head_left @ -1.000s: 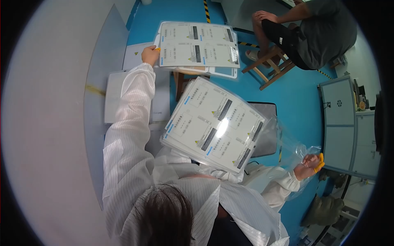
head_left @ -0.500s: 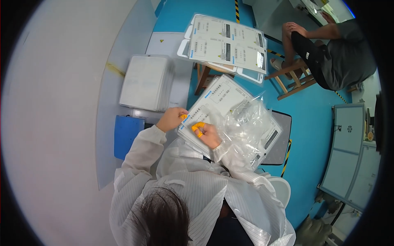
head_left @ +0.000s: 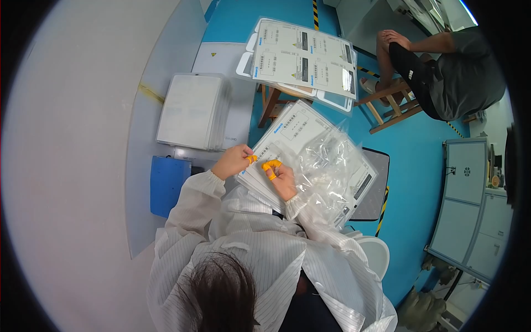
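A stack of white printed sheets (head_left: 301,128) lies tilted in front of me, with crumpled clear plastic film (head_left: 326,169) over its right part. My left hand (head_left: 232,161) is at the stack's left edge, its yellow-covered fingertips pinched together. Just to the right, over the sheets, my right hand (head_left: 283,181) has its yellow-covered thumb and finger curled into a pinch. Whatever either pinch holds is too small to make out. The film lies against my right sleeve.
Clear-covered printed sheets (head_left: 304,58) rest on a wooden stool (head_left: 269,105) ahead. A pale stack (head_left: 185,110) and a blue box (head_left: 168,185) stand left, beside a partition. A seated person (head_left: 453,72) is at the far right; a grey cabinet (head_left: 462,199) stands right.
My hands have shifted slightly over the stack; the left fingertips have moved a little inward from the sheet edge. The plastic film has moved slightly. The whole view has shifted a little.
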Demonstrator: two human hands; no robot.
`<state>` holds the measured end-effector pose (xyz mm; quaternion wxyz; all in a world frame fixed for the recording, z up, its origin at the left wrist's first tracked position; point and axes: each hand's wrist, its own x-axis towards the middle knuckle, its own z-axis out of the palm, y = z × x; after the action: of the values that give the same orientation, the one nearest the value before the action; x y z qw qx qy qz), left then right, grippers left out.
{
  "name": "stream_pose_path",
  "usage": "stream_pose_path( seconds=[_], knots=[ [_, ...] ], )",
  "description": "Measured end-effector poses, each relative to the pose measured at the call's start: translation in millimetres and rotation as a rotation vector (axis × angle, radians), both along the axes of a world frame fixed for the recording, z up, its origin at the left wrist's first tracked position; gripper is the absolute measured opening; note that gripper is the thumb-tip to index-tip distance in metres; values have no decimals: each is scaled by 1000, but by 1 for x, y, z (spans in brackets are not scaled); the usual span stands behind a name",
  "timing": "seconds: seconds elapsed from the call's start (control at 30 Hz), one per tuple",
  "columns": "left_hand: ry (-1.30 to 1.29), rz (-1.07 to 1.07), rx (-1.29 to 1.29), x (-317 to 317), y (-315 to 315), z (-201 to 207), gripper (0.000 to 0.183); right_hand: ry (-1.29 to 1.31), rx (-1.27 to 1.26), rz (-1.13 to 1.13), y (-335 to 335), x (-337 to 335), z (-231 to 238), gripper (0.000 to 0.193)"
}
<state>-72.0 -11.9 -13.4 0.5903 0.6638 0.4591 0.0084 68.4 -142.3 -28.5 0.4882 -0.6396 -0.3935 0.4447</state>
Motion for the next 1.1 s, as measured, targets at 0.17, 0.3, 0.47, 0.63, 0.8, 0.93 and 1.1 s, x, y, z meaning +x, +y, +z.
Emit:
stream_pose_path(
  seconds=[0.17, 0.3, 0.47, 0.63, 0.8, 0.93, 1.1],
  knots=[
    [101, -120, 180, -2, 0, 0, 24, -100, -91, 21, 0, -1, 11, 19],
    [93, -133, 279, -6, -5, -14, 26, -50, -59, 16, 2, -2, 15, 20],
    [141, -114, 321, -2, -9, -7, 22, -28, -47, -15, 0, -2, 6, 20],
    [172, -81, 190, -7, -4, -12, 21, -63, -37, -7, 0, -2, 4, 19],
    [-61, 61, -56, -10, 0, -15, 23, -152, -3, -43, -1, -3, -6, 24],
    [-129, 111, -175, -8, -3, 1, 26, -468, -160, 104, 8, -18, 21, 31],
    [-82, 39, -131, -9, -3, 13, 25, -632, -96, 108, 11, -21, 16, 36]
  ],
)
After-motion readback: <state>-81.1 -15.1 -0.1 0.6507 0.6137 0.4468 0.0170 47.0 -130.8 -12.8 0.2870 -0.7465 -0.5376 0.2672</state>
